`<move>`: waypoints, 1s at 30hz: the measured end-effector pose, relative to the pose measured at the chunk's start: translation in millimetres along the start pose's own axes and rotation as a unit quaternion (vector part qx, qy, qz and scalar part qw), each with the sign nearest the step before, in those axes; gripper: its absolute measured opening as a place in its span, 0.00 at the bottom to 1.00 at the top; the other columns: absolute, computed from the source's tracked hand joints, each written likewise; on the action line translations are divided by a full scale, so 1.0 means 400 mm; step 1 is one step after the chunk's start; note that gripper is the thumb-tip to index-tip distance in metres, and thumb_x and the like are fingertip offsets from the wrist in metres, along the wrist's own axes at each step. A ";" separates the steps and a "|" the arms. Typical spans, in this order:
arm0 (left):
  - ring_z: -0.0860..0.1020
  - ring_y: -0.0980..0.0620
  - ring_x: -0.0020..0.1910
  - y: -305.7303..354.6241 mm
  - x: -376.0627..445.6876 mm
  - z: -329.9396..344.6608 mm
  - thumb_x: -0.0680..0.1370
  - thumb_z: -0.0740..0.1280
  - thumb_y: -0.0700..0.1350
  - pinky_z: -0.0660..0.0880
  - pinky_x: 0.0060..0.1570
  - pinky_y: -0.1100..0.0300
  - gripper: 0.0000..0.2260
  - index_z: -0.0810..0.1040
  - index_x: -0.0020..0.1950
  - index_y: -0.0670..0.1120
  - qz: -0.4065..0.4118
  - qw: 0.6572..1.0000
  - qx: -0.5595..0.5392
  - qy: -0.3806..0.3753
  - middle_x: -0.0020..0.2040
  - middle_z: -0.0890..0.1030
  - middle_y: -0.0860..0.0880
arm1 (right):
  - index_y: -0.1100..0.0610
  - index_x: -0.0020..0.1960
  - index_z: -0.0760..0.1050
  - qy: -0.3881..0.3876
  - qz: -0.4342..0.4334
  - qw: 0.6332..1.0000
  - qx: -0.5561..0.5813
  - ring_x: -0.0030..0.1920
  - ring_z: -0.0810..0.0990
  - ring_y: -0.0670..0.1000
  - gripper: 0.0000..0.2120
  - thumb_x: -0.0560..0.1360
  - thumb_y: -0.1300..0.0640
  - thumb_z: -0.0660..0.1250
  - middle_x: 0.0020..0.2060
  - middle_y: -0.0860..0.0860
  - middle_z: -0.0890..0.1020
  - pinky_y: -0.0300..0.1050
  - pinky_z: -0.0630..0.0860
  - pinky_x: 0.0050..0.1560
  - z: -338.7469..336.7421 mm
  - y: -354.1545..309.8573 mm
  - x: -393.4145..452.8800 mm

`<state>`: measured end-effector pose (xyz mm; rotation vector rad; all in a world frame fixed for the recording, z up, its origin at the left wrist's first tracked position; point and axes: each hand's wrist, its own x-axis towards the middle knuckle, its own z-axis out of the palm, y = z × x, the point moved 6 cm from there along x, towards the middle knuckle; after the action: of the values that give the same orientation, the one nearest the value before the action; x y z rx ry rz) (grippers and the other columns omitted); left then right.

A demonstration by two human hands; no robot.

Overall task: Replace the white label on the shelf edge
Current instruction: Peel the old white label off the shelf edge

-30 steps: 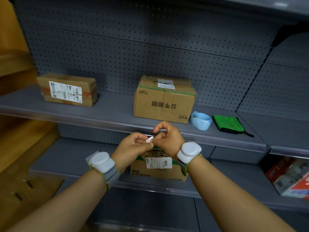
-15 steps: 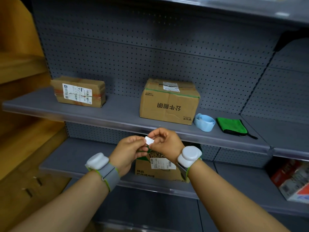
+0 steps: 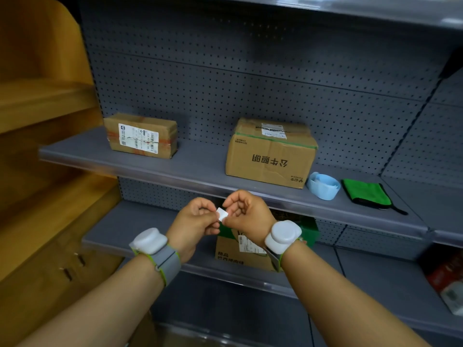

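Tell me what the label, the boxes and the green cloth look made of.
Label: thin white paper or film, matte. Boxes: brown corrugated cardboard, creased and taped. Green cloth: soft, fuzzy fabric, probably microfiber, black-edged.

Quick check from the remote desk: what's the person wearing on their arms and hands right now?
Both forearms are bare, with no sleeves or gloves. Each wrist carries a rounded white puck-like device on a grey strap edged in lime green: one behind the left hand, one behind the right hand. No cables or markings show on either device.
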<state>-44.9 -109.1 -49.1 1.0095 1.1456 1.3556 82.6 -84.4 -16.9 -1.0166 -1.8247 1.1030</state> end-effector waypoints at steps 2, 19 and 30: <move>0.76 0.54 0.32 0.000 0.000 -0.012 0.76 0.63 0.33 0.77 0.32 0.64 0.05 0.75 0.44 0.42 0.001 1.000 0.011 0.000 0.36 0.77 0.44 | 0.59 0.46 0.74 -0.001 -0.008 1.000 0.005 0.33 0.75 0.48 0.14 0.66 0.71 0.73 0.34 0.52 0.78 0.39 0.75 0.37 0.012 -0.003 0.009; 0.81 0.55 0.34 -0.009 0.018 -0.258 0.76 0.66 0.36 0.79 0.36 0.67 0.05 0.82 0.44 0.41 -0.035 0.997 0.003 0.074 0.36 0.84 0.46 | 0.59 0.42 0.72 -0.047 -0.039 0.998 0.005 0.30 0.73 0.39 0.14 0.67 0.75 0.70 0.32 0.51 0.76 0.31 0.74 0.35 0.234 -0.021 0.144; 0.79 0.55 0.30 -0.014 0.023 -0.519 0.74 0.68 0.35 0.77 0.32 0.67 0.03 0.81 0.45 0.37 -0.045 0.989 0.024 0.141 0.32 0.82 0.45 | 0.55 0.43 0.70 -0.107 -0.036 0.994 0.000 0.38 0.80 0.56 0.15 0.70 0.75 0.64 0.39 0.60 0.79 0.47 0.79 0.44 0.468 -0.034 0.241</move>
<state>-247.7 -121.0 -93.5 0.8053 1.4236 1.4345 -124.6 -61.0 -48.4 -0.8504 -2.0144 1.2067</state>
